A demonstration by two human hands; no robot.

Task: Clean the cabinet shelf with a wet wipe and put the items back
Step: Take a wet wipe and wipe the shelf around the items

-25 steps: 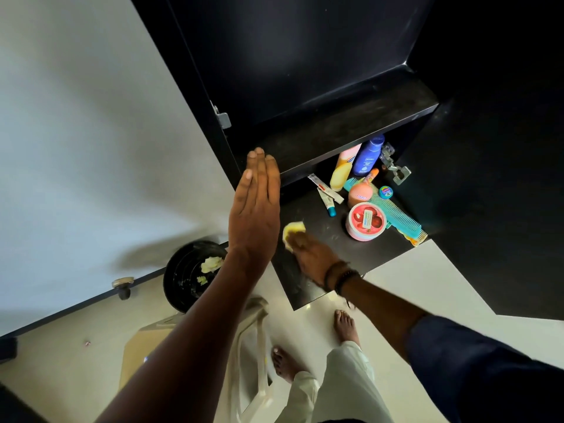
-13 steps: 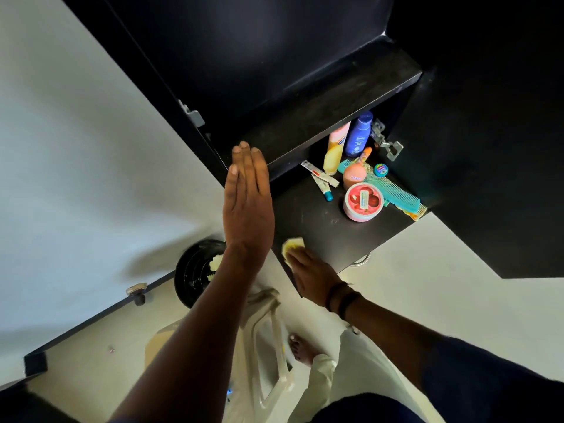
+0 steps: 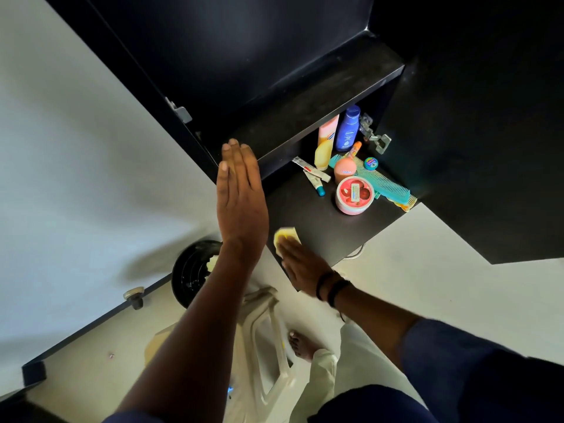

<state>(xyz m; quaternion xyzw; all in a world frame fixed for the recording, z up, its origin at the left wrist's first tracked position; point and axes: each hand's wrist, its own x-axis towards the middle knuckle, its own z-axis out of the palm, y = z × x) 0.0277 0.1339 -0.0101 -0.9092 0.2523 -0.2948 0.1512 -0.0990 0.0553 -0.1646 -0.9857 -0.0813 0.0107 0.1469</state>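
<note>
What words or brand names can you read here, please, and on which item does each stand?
"NIVEA": on the blue bottle.
Too blurred to read: the labels on the lid of the pink tub, the white tubes, the peach bottle and the small round tin.

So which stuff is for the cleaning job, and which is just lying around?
For the job: wet wipe, right hand pressing it, shelf, blue bottle, pink tub, teal comb.
Just lying about: plastic stool, door stopper.
</note>
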